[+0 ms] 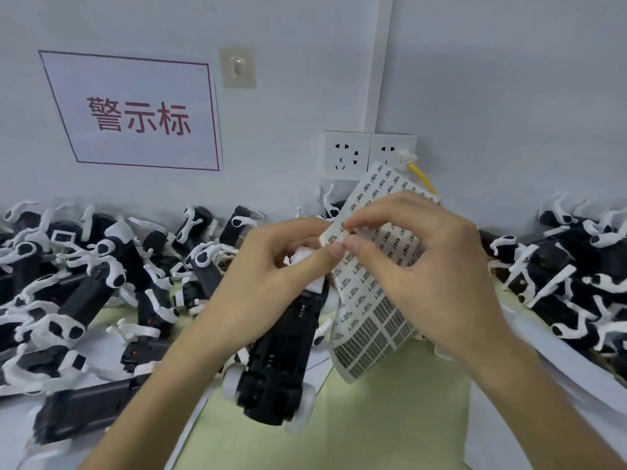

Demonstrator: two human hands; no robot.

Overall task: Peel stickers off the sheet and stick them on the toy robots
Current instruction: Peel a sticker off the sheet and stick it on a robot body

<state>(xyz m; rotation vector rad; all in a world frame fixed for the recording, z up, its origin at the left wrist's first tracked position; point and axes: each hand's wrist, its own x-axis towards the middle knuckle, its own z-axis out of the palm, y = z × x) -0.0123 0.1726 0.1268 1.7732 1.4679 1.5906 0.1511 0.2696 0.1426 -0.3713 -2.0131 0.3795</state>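
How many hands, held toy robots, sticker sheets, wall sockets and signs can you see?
2 hands: left hand, right hand
1 toy robot, held
1 sticker sheet
2 wall sockets
1 sign
Total: 7

The left grip [281, 262] holds a black toy robot [281, 361] with white wheels, tilted above the pale green counter [390, 429]. The right grip [417, 262] pinches a white sticker [334, 236] at the left edge of the sticker sheet [376, 310]. More robots are piled on the left [84, 283] and on the right [576, 266].
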